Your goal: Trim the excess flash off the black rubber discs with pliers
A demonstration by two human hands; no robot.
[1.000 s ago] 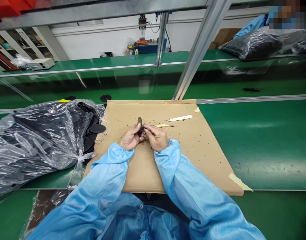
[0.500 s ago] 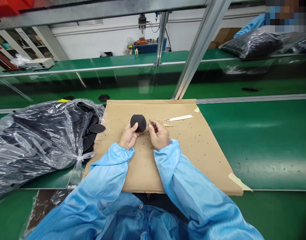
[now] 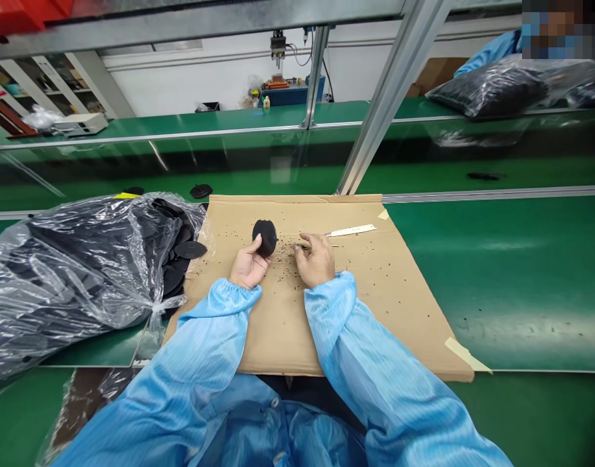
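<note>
We have a round, flat black disc (image 3: 265, 237) up over the middle of the brown cardboard (image 3: 278, 337), toward its far side. Our left hand (image 3: 248, 266) is closed on it, with the thumb on the face we can see. The disc is tipped up on its edge, not lying flat. Our right hand (image 3: 317, 261) is just to the right of the disc and does not touch it. Its fingers are bent, and we cannot tell if they pinch something small.

Lots of tiny black bits (image 3: 283, 263) are spread on the cardboard, most of them between and near our hands. Past our right hand lies a long white tool (image 3: 353, 230), and nearer to us is the tip of a thin, pale tool (image 3: 337, 245), partly hidden by our fingers. Pale tape (image 3: 467, 355) is stuck on the near right corner of the cardboard.

To our left is a big clear plastic bag (image 3: 83, 272) full of black things. More black discs (image 3: 190, 250) show at its right end, beside the cardboard. The cardboard lies on a shiny green counter (image 3: 501, 259). Farther off, a metal post (image 3: 389, 97) leans across our view. At the top right, a blue sleeve (image 3: 489, 52) of another person shows behind a dark, full bag (image 3: 492, 87).
</note>
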